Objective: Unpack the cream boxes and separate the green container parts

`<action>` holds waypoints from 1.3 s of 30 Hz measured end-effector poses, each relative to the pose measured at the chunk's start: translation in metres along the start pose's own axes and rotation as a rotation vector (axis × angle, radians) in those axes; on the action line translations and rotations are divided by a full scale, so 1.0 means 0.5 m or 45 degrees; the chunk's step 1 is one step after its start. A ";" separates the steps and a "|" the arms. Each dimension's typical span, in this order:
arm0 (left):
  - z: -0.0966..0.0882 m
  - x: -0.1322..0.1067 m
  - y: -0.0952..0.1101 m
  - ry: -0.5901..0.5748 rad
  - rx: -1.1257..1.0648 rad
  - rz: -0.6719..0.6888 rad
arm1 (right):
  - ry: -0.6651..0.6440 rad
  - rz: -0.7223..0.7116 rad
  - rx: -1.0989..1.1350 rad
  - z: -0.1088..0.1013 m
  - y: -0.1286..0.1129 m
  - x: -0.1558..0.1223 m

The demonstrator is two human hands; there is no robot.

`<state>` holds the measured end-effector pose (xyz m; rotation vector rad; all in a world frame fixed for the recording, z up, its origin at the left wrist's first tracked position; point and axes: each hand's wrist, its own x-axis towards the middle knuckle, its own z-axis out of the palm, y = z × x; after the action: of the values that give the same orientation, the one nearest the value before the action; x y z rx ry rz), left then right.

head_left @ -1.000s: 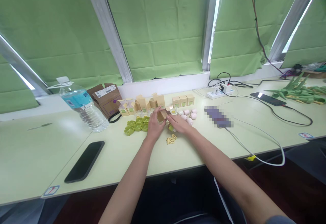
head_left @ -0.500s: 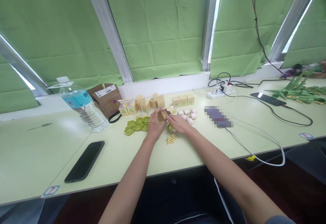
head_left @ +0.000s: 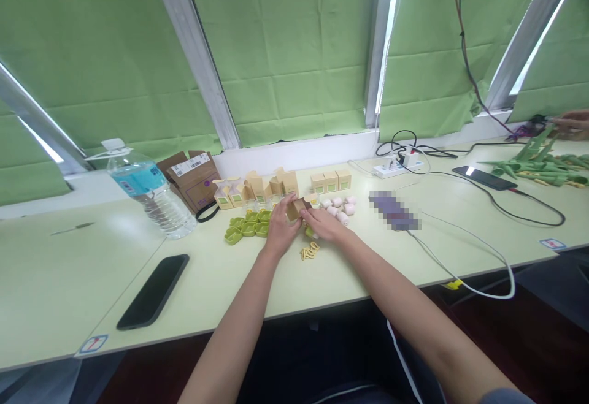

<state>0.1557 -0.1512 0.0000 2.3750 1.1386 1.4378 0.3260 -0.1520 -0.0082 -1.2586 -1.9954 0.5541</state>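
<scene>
Between both hands is a small cardboard box (head_left: 294,209), its brown inside facing me. My left hand (head_left: 281,225) grips its left side, and my right hand (head_left: 322,221) closes on its right side. Under the right hand a small green piece (head_left: 309,231) shows in part. To the left of the left hand sit several green leaf-like trays (head_left: 248,227). Pale pink marshmallow-like pieces (head_left: 341,217) lie just right of the right hand. Yellow curled pieces (head_left: 310,251) rest on the table in front of the hands.
Behind the hands stand open small boxes (head_left: 260,188) and closed boxes (head_left: 331,181). Left are a water bottle (head_left: 151,189), a brown carton (head_left: 193,183) and a phone (head_left: 153,291). Right are a power strip (head_left: 398,168), cables, another phone (head_left: 485,178), green pieces (head_left: 543,162) and another person's hand (head_left: 573,121).
The box between my hands has tilted slightly, and more of its inside shows. At the far right, another person's hand has come further into view over the green pieces.
</scene>
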 end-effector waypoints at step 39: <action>0.013 0.000 -0.028 0.032 0.103 0.041 | 0.124 -0.072 0.021 -0.010 -0.016 0.000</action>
<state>0.1533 -0.1397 -0.0100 2.4465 1.1919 1.4629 0.3251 -0.1556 0.0003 -1.1928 -1.9353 0.4722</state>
